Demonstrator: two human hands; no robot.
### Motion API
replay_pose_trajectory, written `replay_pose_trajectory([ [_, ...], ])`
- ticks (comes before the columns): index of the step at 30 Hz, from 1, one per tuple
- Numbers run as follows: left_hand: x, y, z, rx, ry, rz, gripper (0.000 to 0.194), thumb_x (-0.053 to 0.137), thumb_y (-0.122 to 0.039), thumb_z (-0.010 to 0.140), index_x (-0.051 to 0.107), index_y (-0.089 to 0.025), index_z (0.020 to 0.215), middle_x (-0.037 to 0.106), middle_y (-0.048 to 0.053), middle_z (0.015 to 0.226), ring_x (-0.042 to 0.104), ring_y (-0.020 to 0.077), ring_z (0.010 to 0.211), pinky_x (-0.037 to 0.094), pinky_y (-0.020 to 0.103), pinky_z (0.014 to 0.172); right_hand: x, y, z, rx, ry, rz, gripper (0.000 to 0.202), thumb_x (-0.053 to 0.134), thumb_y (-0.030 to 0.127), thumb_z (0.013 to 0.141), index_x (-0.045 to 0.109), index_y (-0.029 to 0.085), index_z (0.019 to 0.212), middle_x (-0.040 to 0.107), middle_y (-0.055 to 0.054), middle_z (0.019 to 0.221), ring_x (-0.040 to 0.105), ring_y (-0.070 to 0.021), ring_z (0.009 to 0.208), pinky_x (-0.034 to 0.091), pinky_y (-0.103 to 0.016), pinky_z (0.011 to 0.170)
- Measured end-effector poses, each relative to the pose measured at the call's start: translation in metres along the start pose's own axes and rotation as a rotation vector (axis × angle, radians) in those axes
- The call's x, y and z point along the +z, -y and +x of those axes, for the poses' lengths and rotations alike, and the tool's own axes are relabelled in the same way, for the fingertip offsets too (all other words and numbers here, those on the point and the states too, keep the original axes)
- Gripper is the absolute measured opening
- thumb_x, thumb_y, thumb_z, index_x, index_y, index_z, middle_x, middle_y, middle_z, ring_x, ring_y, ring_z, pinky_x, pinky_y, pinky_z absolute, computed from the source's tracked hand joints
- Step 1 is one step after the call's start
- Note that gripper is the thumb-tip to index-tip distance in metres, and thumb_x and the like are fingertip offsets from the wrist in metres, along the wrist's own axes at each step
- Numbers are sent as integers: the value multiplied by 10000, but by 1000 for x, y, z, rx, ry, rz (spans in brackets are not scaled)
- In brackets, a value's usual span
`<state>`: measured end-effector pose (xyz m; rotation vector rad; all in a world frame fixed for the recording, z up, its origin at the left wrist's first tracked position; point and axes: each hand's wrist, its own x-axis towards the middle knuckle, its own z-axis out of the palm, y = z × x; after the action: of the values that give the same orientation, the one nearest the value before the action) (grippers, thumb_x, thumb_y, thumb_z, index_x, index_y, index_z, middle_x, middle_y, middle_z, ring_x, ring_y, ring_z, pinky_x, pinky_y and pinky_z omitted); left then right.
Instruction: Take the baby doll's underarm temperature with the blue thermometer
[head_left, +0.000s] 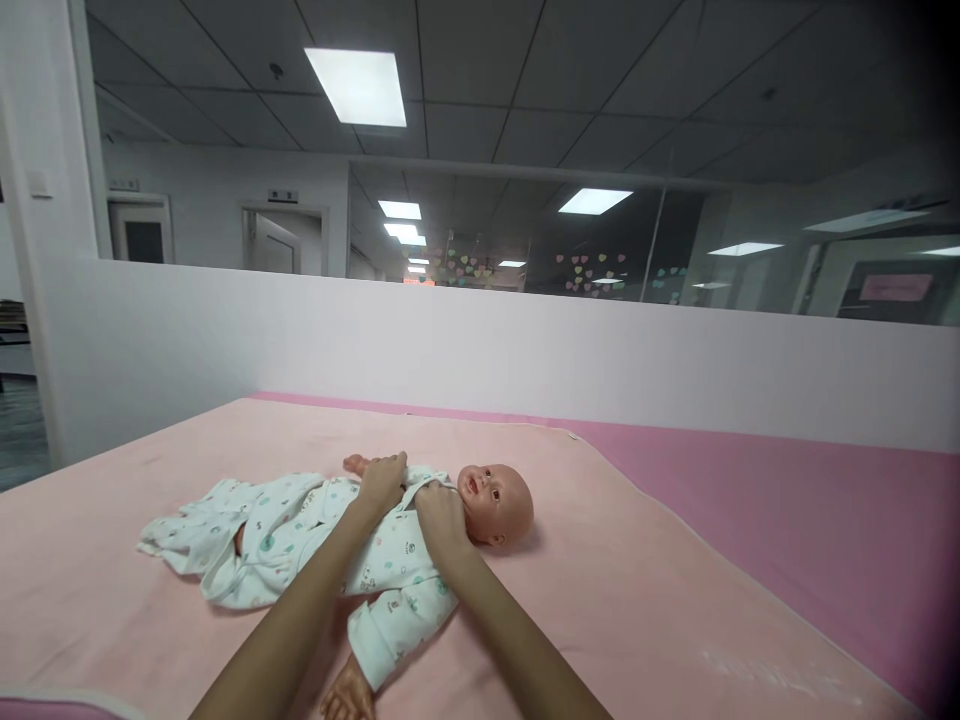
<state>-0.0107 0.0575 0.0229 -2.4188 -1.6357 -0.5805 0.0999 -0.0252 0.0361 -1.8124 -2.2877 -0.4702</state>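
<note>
A baby doll (504, 505) lies on its back, its bald head toward the right. It wears a white baby outfit (397, 555) printed with small green and grey figures, whose loose legs spread out to the left. My left hand (384, 482) is closed on the outfit's cloth at the doll's chest. Close to the doll's neck, my right hand (441, 515) is closed on the front edge of the same outfit. One doll hand (349, 692) sticks out of the near sleeve; the other doll hand (355, 464) shows beyond my left hand. My fingertips are partly hidden.
Under the doll is a peach-pink sheet (615, 600), with a darker pink surface (810, 510) showing at the right and back. A low white wall (525, 350) with glass above it stands behind. A doorway (283, 240) appears farther back.
</note>
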Motion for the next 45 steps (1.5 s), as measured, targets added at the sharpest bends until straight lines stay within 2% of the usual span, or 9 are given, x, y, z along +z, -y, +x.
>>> replay_pose_trajectory([
  [6, -5, 2, -19, -37, -34, -173, 382, 396, -451, 810, 508, -206, 1080, 636, 91, 985, 549, 265, 946, 331, 387, 825, -14, -41, -10, -88, -243, -81, 248, 386, 73, 814, 598, 143, 923, 615, -99, 832, 562, -182, 790, 409, -253, 664],
  [11, -5, 2, -21, 3, -9, -280, 625, 461, -640, 697, 511, -222, 1160, 572, 109, 1167, 467, 326, 1069, 285, 438, 889, -14, -106, -13, 278, -619, 227, 382, 331, 290, 882, 499, 124, 1183, 611, -111, 1015, 510, -202, 980, 365, -320, 861],
  [17, -4, 4, -21, 24, 15, -256, 661, 469, -641, 692, 488, -209, 1191, 571, 107, 1166, 460, 328, 1072, 294, 430, 902, 10, -147, -14, 319, -379, 1010, 518, 323, 534, 836, 653, 136, 808, 654, -103, 998, 569, -200, 990, 389, -320, 902],
  [20, -5, 4, -22, 48, -7, -253, 631, 460, -620, 713, 476, -212, 1195, 571, 89, 1159, 466, 298, 1066, 305, 396, 907, 12, -151, -14, 308, -364, 1263, 541, 395, 607, 777, 563, 157, 529, 673, -127, 928, 602, -228, 927, 391, -355, 909],
  [22, -6, 3, -24, 54, -27, -247, 597, 454, -594, 733, 472, -216, 1194, 572, 79, 1156, 468, 284, 1063, 307, 383, 910, 12, -151, -14, 253, -346, 1357, 514, 454, 618, 743, 538, 163, 518, 676, -127, 913, 610, -233, 902, 412, -367, 885],
  [28, -5, 2, -25, 58, -47, -214, 537, 434, -539, 773, 479, -205, 1191, 570, 84, 1159, 472, 281, 1064, 303, 387, 919, 13, -149, -19, 170, -353, 1403, 522, 558, 583, 696, 570, 250, 1098, 519, -54, 1248, 570, -217, 1010, 402, -392, 919],
  [33, -3, 2, -24, 50, -61, -208, 520, 433, -516, 781, 491, -190, 1182, 571, 89, 1162, 466, 288, 1064, 304, 396, 920, 8, -146, -22, 150, -172, 1390, 490, 528, 591, 715, 701, 158, 865, 661, -92, 1009, 563, -255, 1023, 353, -406, 975],
  [40, -4, 2, -24, 59, -70, -212, 500, 421, -503, 792, 496, -189, 1174, 581, 91, 1137, 478, 279, 1054, 315, 387, 912, 12, -146, -22, 136, -319, 1407, 443, 569, 527, 707, 646, 226, 1023, 562, -56, 1197, 458, -235, 1167, 304, -402, 1023],
  [45, -6, 1, -25, 55, -75, -205, 485, 412, -489, 799, 506, -182, 1162, 585, 95, 1136, 483, 277, 1055, 312, 388, 918, 9, -146, -25, 129, -210, 1430, 363, 611, 477, 664, 708, 178, 844, 657, -88, 1024, 532, -267, 1070, 357, -414, 980],
])
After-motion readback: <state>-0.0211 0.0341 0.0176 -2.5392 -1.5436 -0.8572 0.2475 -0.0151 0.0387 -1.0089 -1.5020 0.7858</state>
